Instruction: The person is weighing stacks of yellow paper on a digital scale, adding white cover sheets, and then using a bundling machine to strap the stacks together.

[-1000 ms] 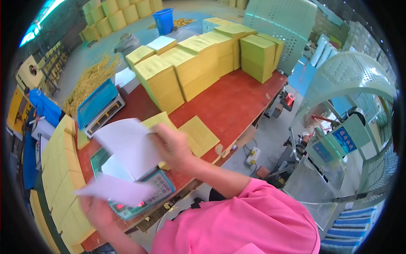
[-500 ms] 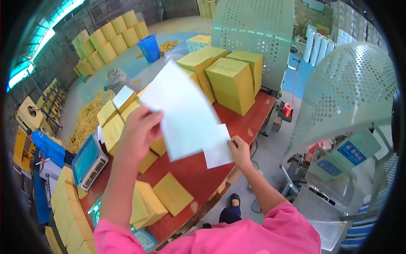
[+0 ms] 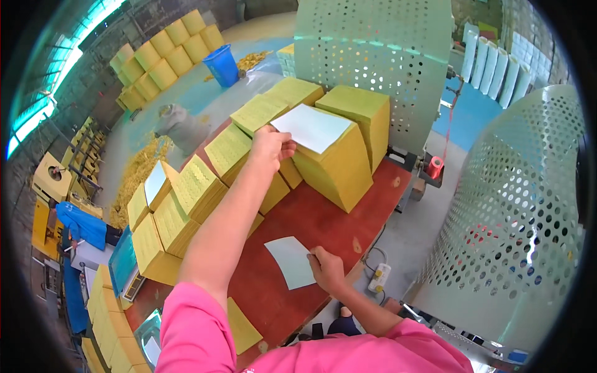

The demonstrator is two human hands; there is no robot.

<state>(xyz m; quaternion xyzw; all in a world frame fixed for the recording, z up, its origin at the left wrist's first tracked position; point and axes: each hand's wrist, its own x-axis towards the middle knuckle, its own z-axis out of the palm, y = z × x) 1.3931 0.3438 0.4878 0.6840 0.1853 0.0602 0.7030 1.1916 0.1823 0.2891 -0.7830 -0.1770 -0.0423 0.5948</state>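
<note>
My left hand (image 3: 271,148) reaches far out and pinches the near corner of a white paper sheet (image 3: 313,127) that lies flat on top of a tall yellow paper stack (image 3: 339,163). Close to the table's near edge, my right hand (image 3: 326,269) holds a smaller white sheet (image 3: 290,261) by its right edge, flat on the red table (image 3: 311,217). Pink sleeves cover both upper arms.
Several more yellow stacks (image 3: 199,186) crowd the table's left and back. A perforated green drum (image 3: 519,217) stands at right, and a perforated green panel (image 3: 373,50) behind the table. A scale (image 3: 127,267) sits at left. On the floor beyond are a blue bucket (image 3: 222,63) and a grey sack (image 3: 180,127).
My left hand carried the large white sheet from mid-air out onto the tall yellow stack. My right hand lowered the smaller sheet onto the red table near the edge.
</note>
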